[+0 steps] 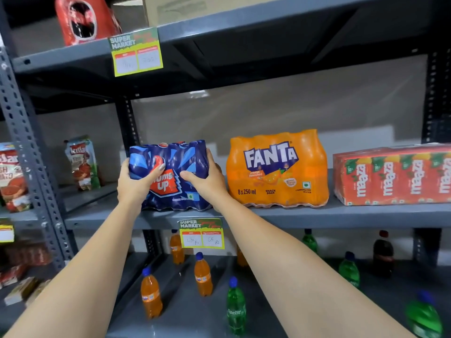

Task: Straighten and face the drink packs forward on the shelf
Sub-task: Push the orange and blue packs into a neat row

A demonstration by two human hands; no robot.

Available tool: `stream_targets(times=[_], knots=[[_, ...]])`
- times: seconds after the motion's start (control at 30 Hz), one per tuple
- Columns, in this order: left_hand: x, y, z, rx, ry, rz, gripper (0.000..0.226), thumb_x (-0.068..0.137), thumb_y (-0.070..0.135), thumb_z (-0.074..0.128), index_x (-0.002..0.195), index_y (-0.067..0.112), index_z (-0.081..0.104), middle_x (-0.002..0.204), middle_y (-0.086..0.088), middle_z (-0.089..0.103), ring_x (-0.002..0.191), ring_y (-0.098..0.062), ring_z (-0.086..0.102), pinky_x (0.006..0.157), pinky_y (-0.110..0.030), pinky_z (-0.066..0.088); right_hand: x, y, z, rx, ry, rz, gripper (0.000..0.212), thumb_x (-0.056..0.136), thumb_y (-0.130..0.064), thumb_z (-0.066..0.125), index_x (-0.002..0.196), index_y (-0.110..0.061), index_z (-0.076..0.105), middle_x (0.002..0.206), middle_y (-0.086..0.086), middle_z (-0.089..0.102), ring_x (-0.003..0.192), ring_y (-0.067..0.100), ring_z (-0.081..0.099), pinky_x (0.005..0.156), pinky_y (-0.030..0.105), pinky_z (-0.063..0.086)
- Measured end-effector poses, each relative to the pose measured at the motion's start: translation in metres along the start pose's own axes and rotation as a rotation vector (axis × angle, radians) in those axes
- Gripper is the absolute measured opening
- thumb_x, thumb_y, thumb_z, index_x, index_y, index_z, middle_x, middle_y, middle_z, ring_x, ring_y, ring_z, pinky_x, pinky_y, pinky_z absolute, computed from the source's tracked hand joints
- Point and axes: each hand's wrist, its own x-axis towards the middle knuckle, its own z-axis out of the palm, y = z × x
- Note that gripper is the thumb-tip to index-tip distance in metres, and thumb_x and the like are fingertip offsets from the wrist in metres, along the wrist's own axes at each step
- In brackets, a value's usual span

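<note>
Left hand (133, 178) and right hand (205, 179) both clasp the dark-blue shrink-wrapped Thums Up bottle pack (170, 175), centre-left of frame, on the grey metal shelf (366, 212). Pack sits skewed. Advice: swivel it square to the orange Fanta pack (277, 168) beside it, label outward.

A tall grey metal rack (29, 152) with holes in its posts holds flat grey shelves (317, 213). A plain pale wall (268, 111) sits behind it. Soft light falls on the wall.

Thums Up pack (170, 175) left of Fanta pack (277, 168)
</note>
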Motion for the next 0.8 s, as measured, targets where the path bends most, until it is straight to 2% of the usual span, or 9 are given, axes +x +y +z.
stream_targets(times=[0.1,0.23,0.3,0.37,0.43,0.5,0.6,0.7,0.8], knots=[[-0.003,-0.001,0.009,0.002,0.0,0.01,0.109,0.047,0.066,0.084,0.142,0.036,0.039,0.135,0.001,0.059,0.115,-0.023,0.062,0.094,-0.05,0.053,-0.002,0.003,-0.006,0.07,0.03,-0.007,0.084,0.087,-0.028,0.073,0.155,-0.029,0.023,0.149,0.003,0.048,0.133,0.023,0.051,0.097,0.034,0.048],[0.001,-0.007,0.014,0.011,0.006,0.025,0.105,0.058,0.06,0.082,0.147,0.033,0.032,0.142,-0.002,0.053,0.122,-0.025,0.058,0.098,-0.052,0.051,-0.001,0.005,-0.003,0.049,0.085,-0.035,0.081,0.085,-0.029,0.073,0.152,-0.029,0.028,0.145,0.001,0.052,0.129,0.021,0.054,0.088,0.026,0.048],[0.003,-0.008,0.015,0.005,-0.002,0.022,0.104,0.061,0.058,0.082,0.148,0.032,0.03,0.144,-0.002,0.052,0.123,-0.025,0.057,0.098,-0.051,0.051,-0.004,0.004,-0.001,0.022,0.097,-0.023,0.089,0.082,-0.036,0.074,0.154,-0.027,0.022,0.147,0.003,0.049,0.132,0.023,0.052,0.095,0.03,0.051],[0.001,-0.009,0.015,0.026,0.01,0.032,0.102,0.064,0.062,0.079,0.148,0.03,0.031,0.146,-0.002,0.05,0.126,-0.024,0.055,0.1,-0.05,0.049,-0.014,-0.001,-0.001,-0.054,0.085,-0.009,0.103,0.079,-0.049,0.072,0.158,-0.028,0.009,0.157,0.004,0.036,0.141,0.024,0.041,0.106,0.043,0.047],[-0.009,-0.009,0.019,0.132,0.1,0.097,0.101,0.067,0.074,0.067,0.149,0.026,0.033,0.152,-0.003,0.043,0.137,-0.026,0.043,0.109,-0.053,0.039,-0.031,-0.013,-0.011,-0.136,0.084,-0.107,0.097,0.083,-0.05,0.067,0.158,-0.022,0.012,0.161,0.004,0.03,0.146,0.021,0.034,0.112,0.042,0.041],[-0.028,-0.004,0.029,0.295,0.239,0.261,0.084,0.083,0.066,0.053,0.151,0.022,0.031,0.161,-0.004,0.027,0.149,-0.026,0.019,0.118,-0.056,0.017,-0.05,-0.028,-0.036,-0.215,0.169,-0.306,0.07,0.094,-0.037,0.059,0.153,-0.012,0.032,0.156,0.006,0.039,0.142,0.017,0.037,0.113,0.034,0.038],[-0.062,0.023,0.054,0.435,0.313,0.609,0.064,0.093,0.035,0.048,0.151,0.017,0.031,0.164,-0.004,0.017,0.152,-0.026,0.005,0.118,-0.052,-0.001,-0.06,-0.041,-0.093,-0.501,0.467,-0.627,0.051,0.095,-0.028,0.049,0.142,-0.008,0.051,0.152,0.012,0.047,0.146,0.026,0.034,0.12,0.041,0.024],[-0.088,0.053,0.096,0.548,0.217,0.922,0.064,0.092,0.023,0.046,0.153,0.013,0.027,0.164,-0.01,0.014,0.152,-0.03,0.004,0.119,-0.049,-0.003,-0.046,-0.031,-0.147,-0.868,0.652,-0.677,0.059,0.092,-0.022,0.047,0.15,-0.009,0.042,0.16,0.016,0.033,0.151,0.036,0.019,0.122,0.051,0.005],[-0.109,0.07,0.144,0.609,0.062,1.051,0.066,0.095,0.024,0.039,0.155,0.007,0.018,0.164,-0.013,0.01,0.152,-0.029,0.003,0.122,-0.049,0.0,-0.036,-0.011,-0.176,-1.095,0.636,-0.617,0.063,0.095,-0.02,0.044,0.155,-0.007,0.03,0.163,0.019,0.023,0.152,0.036,0.015,0.122,0.056,0.006]])
